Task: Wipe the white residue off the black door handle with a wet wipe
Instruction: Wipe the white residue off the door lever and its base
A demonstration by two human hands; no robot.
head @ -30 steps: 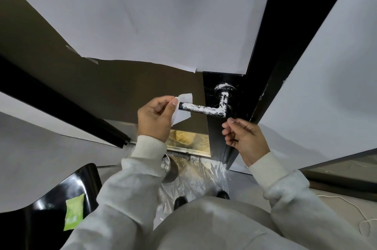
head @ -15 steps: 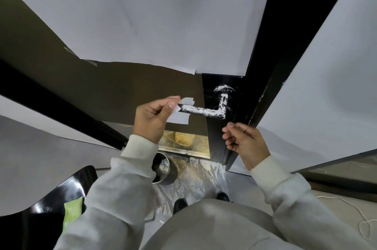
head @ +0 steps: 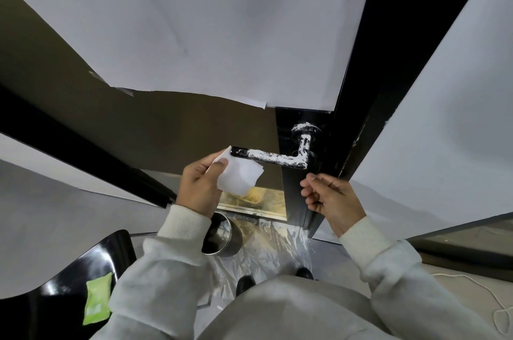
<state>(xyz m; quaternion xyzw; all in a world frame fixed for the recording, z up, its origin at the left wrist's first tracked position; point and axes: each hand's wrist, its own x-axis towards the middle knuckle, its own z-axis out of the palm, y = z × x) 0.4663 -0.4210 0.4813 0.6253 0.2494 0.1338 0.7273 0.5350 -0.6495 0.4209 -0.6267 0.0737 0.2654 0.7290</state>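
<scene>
White residue (head: 273, 157) coats black door handle (head: 288, 159).
Left hand (head: 200, 187) fingers pinch wet wipe (head: 241, 176) at lever tip; right hand (head: 330, 200) loosely curled, empty.

Legible text, labels, brands, numbers, signs: none. The green packet (head: 97, 301) on the black chair (head: 55, 278) carries no print that can be made out at this size; the white sheets (head: 222, 28) on the door are blank.

Light grey fleece sleeves (head: 177, 231), ribbed cuffs, black shoes (head: 245, 284).
</scene>
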